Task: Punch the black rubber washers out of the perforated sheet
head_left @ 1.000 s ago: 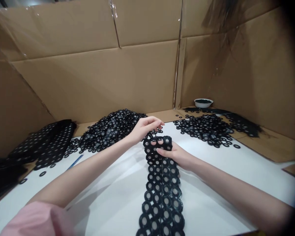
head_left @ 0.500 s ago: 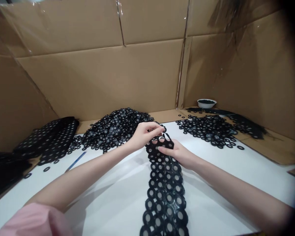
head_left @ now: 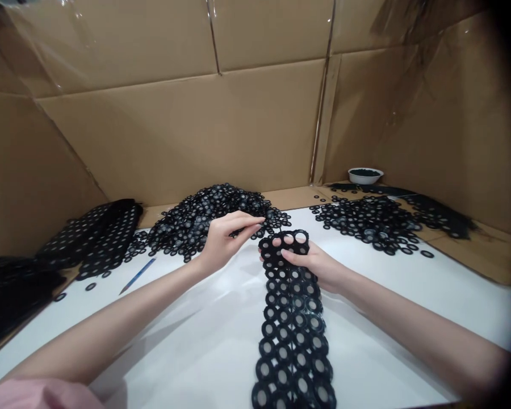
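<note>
My right hand (head_left: 321,264) grips the far end of a long strip of joined black rings (head_left: 283,332), its thumb on top and the other fingers underneath. Fingertips show through the holes of the end row. From there the strip runs down the white tabletop towards me, several rings wide. To the left of that end, my left hand (head_left: 227,238) is raised and apart from the strip, thumb and forefinger brought together in a pinch. Whatever may be between those fingertips is too small to make out.
Behind my left hand rises a large heap of loose black rings (head_left: 196,218). A smaller ring pile (head_left: 366,221) lies at right, near a white bowl (head_left: 365,176) and dark strands (head_left: 445,213). At left are folded ring strips (head_left: 111,233) and a blue pencil (head_left: 137,276). Cardboard walls (head_left: 179,130) enclose the table.
My left hand has drawn back leftward from the strip's end, where its fingertips were beside a ring. The right hand keeps its hold on the strip. The view has shifted slightly.
</note>
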`<state>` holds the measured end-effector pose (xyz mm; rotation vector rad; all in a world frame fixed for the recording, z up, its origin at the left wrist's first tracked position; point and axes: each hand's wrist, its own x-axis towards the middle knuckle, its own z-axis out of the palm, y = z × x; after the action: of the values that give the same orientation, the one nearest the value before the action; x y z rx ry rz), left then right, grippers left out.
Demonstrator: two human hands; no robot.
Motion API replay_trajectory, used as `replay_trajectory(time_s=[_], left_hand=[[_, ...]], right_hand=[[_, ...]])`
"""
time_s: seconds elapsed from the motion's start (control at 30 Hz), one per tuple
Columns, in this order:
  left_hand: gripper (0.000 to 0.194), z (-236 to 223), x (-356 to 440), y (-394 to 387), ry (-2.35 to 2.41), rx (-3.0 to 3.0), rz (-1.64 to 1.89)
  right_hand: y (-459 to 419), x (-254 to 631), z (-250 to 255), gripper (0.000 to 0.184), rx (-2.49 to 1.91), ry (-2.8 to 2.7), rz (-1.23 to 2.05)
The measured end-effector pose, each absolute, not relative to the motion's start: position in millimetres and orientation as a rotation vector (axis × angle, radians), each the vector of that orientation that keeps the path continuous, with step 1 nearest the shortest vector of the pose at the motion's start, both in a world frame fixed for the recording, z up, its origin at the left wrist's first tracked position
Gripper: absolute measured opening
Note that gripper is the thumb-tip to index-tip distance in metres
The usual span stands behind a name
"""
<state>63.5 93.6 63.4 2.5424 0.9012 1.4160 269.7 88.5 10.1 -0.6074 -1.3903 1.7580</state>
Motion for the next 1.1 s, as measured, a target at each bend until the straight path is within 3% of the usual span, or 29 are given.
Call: replay_trajectory(time_s=[0.5, 1.1], left_hand=[[0.022, 42, 61, 91, 0.768, 2.862, 1.252], [0.019, 44, 74, 86, 0.752, 2.76, 1.075]], right_hand=[[83, 266, 12, 0.034, -0.642, -1.314, 1.772], [79, 257, 3, 0.025, -0.813, -1.571, 1.368]])
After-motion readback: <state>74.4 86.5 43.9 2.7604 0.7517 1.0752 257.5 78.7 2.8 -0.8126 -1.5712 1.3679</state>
